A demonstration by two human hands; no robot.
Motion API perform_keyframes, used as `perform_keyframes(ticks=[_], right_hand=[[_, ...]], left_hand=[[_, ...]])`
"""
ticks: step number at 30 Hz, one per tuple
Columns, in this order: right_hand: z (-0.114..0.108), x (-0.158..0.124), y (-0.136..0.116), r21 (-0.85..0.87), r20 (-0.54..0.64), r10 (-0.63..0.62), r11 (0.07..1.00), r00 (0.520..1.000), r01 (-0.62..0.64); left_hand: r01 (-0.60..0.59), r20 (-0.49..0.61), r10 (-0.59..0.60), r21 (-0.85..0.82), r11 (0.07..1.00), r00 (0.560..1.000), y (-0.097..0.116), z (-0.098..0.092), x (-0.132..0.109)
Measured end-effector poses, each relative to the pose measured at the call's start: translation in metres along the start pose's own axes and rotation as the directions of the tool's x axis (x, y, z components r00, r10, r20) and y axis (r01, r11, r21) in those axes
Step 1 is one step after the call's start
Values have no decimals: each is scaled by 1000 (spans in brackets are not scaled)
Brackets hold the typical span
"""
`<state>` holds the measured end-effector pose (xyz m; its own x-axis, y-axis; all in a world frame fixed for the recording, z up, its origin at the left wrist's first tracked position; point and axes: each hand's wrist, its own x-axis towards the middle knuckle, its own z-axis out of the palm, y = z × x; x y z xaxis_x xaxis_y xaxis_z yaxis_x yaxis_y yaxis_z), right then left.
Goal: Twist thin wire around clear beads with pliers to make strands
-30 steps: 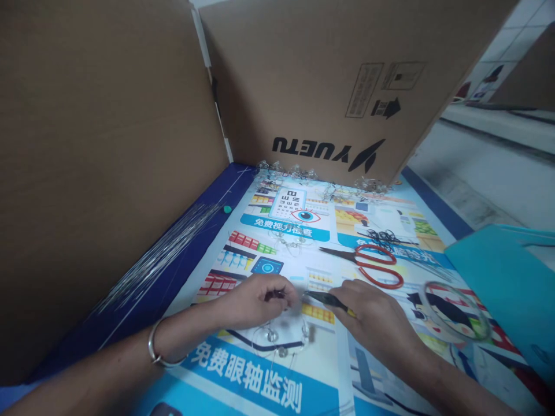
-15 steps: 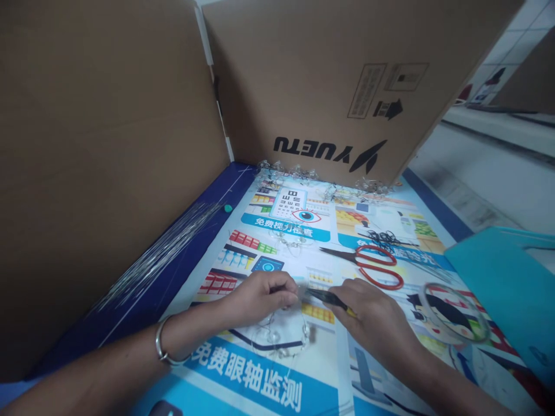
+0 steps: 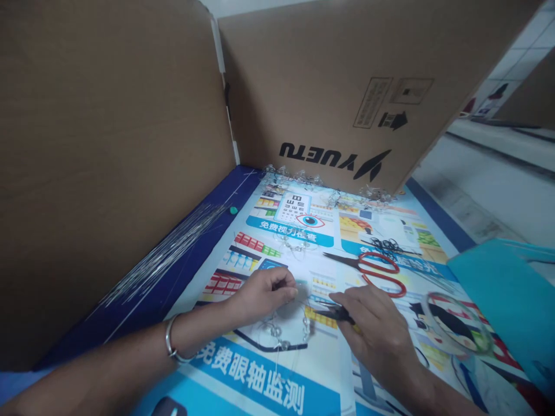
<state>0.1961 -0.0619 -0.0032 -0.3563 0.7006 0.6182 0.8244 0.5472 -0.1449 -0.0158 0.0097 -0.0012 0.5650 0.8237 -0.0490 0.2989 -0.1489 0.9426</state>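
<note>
My left hand (image 3: 264, 296), a silver bangle on its wrist, is closed in a pinch on a thin wire strand with clear beads (image 3: 277, 331). The rest of the strand hangs in a loop below the fingers, over the printed sheet. My right hand (image 3: 376, 319) grips a pair of dark-jawed pliers (image 3: 337, 312) with a bit of yellow on the handle. The plier jaws are parted and point left toward the strand, apart from the left fingertips. Exactly how the wire sits between the left fingers is too small to see.
Red-handled scissors (image 3: 377, 271) and a black wire tangle (image 3: 385, 245) lie beyond my right hand. A clear ring-shaped roll (image 3: 488, 341) and turquoise folder (image 3: 498, 300) are at right. Straight wires (image 3: 169, 248) lie left. Beaded pieces (image 3: 303, 177) line the cardboard wall (image 3: 329, 86).
The pliers have moved away from the left fingertips, rightward and down, and their jaws have opened. My left hand still pinches the strand. The view has shifted slightly.
</note>
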Motion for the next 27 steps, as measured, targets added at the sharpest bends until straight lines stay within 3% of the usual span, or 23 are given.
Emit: perform_keyframes(ticks=[8, 15, 27], right_hand=[[11, -1, -6, -197, 227, 56, 980, 972, -10], [17, -4, -4, -198, 252, 129, 977, 959, -79], [19, -4, -3, -209, 230, 105, 976, 968, -56]], left_hand=[[0, -14, 0, -7, 1000, 1000, 5, 0, -3], [-7, -9, 6, -90, 996, 1000, 6, 6, -3], [2, 16, 0, -124, 992, 1000, 3, 9, -3]])
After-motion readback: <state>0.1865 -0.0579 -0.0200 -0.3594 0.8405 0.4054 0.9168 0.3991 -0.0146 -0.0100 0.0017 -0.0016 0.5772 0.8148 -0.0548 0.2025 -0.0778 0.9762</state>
